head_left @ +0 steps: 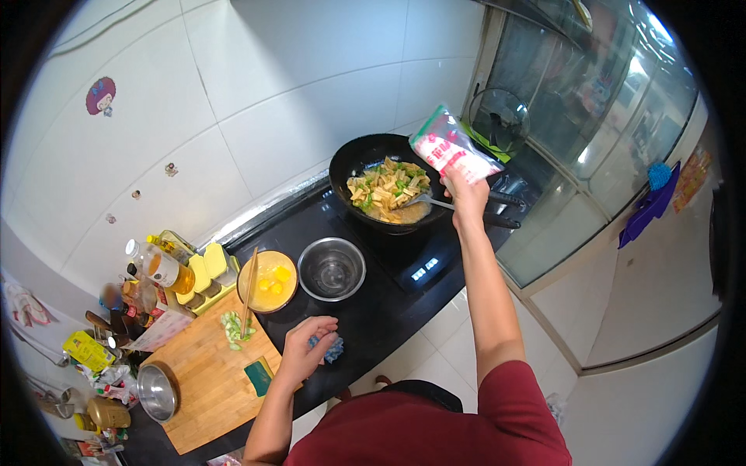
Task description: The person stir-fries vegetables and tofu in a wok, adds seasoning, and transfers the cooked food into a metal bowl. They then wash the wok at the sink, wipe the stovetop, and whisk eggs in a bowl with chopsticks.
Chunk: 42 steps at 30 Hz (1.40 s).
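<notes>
**Soft bag tipped over the wok, other hand down on the counter**

Black counter [373, 311] runs along a white tiled wall, crowded with cooking things. Nearest, the left hand [305, 351] rests on its front edge, fingers curled over a small blue thing [334, 349] that I cannot identify; whether it is gripped or only covered does not show. Just left of it lies a wooden cutting board [206, 373] with chopped green onion [233, 328] on it. Beyond stand a yellow bowl [267, 281] of egg yolks with chopsticks [249, 291] laid across it, and an empty steel bowl [332, 269].

Farther off, the right arm is stretched nearly straight, forearm raised. The right hand [466, 194] pinches the lower corner of a plastic bag [451, 147], pink and white, held tilted just above the rim of the black wok [388, 182], which holds pale strips with green bits. A spoon [427, 200] rests in the wok.

The bag looks light, soft and crinkly, likely slippery, and its contents would shift as it tips. A grip at the sealed corner or side seam seems surest; squeezing the middle could force contents out.
</notes>
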{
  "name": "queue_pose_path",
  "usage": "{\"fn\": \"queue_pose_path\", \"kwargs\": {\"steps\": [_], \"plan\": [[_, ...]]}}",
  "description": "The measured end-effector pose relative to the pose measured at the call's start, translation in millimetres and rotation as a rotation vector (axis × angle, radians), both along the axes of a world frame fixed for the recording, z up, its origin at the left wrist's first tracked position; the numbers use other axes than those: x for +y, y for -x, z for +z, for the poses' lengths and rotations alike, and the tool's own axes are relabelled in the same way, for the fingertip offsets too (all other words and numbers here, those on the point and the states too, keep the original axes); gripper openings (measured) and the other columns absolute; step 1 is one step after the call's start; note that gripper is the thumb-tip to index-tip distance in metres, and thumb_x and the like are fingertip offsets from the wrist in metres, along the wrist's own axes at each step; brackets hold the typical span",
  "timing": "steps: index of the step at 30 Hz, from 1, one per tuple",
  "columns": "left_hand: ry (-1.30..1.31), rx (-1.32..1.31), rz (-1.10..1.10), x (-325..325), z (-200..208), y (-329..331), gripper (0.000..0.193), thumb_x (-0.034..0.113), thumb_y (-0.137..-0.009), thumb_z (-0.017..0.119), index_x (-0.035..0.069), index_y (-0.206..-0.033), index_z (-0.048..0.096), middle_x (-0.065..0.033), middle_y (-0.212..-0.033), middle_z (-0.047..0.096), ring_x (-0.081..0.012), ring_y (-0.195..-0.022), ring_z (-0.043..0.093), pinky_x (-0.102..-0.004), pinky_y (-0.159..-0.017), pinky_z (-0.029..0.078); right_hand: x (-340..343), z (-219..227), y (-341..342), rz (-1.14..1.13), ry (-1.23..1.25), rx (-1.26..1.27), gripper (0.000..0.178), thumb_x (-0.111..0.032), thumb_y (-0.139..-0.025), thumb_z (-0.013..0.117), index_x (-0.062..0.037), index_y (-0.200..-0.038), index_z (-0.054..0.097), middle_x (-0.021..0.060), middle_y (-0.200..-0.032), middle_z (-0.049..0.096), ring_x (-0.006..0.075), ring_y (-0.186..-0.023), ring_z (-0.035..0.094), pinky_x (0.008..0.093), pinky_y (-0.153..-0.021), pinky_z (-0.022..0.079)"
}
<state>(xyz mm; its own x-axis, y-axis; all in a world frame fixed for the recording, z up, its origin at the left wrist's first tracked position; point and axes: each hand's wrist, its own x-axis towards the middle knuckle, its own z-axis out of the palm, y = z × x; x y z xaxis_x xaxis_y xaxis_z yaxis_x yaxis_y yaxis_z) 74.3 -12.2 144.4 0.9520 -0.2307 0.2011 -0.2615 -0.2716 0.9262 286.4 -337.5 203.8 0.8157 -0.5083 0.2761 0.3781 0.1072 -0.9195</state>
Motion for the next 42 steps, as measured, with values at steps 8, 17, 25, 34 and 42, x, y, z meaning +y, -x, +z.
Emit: {"fn": "queue_pose_path", "kwargs": {"steps": [8,17,25,34,42], "plan": [[-0.024,-0.063,-0.060,-12.0,-5.7,-7.9,0.026,-0.001,-0.080,0.066,0.002,-0.105,0.062,-0.0088,-0.090,0.065,-0.0165,-0.079,0.063,-0.0258,-0.072,0.050,-4.2,-13.0,-14.5,-0.017,0.061,0.011,0.024,-0.012,-0.078,0.069,-0.0012,-0.097,0.060,0.0061,-0.082,0.065,0.0141,-0.063,0.061,0.0241,-0.047,0.043],[-0.059,-0.036,-0.136,-22.7,-3.0,-9.2,0.027,0.001,-0.082,0.065,0.002,-0.108,0.061,-0.0094,-0.092,0.064,-0.0177,-0.081,0.063,-0.0273,-0.073,0.050,3.1,-12.6,-8.7,-0.013,0.018,-0.013,0.023,-0.011,-0.079,0.069,-0.0016,-0.098,0.060,0.0057,-0.081,0.066,0.0123,-0.062,0.060,0.0231,-0.046,0.042],[0.290,0.061,-0.177,-82.0,10.3,-67.1,0.028,0.005,-0.090,0.057,0.001,-0.117,0.054,-0.0073,-0.098,0.063,-0.0134,-0.085,0.061,-0.0254,-0.077,0.049,5.4,-3.5,-0.1,0.083,-0.213,0.052,0.027,-0.011,-0.082,0.066,-0.0009,-0.104,0.056,0.0079,-0.084,0.065,0.0157,-0.063,0.062,0.0240,-0.045,0.044],[0.961,0.438,0.047,-207.5,45.4,-209.1,0.025,0.021,-0.095,0.055,0.002,-0.110,0.056,-0.0066,-0.097,0.063,-0.0116,-0.081,0.058,-0.0247,-0.069,0.048,-2.2,5.6,9.3,0.231,-0.521,0.003,0.029,-0.016,-0.086,0.064,-0.0010,-0.108,0.055,0.0097,-0.085,0.064,0.0189,-0.063,0.063,0.0263,-0.046,0.047],[1.162,0.410,0.244,-256.4,54.2,-246.6,0.011,0.015,-0.088,0.065,0.008,-0.090,0.057,0.0003,-0.074,0.056,-0.0089,-0.059,0.050,-0.0217,-0.050,0.041,2.7,3.0,21.3,0.206,-0.449,0.061,0.029,-0.016,-0.087,0.062,0.0009,-0.109,0.056,0.0123,-0.087,0.065,0.0186,-0.063,0.063,0.0262,-0.047,0.047]]}}
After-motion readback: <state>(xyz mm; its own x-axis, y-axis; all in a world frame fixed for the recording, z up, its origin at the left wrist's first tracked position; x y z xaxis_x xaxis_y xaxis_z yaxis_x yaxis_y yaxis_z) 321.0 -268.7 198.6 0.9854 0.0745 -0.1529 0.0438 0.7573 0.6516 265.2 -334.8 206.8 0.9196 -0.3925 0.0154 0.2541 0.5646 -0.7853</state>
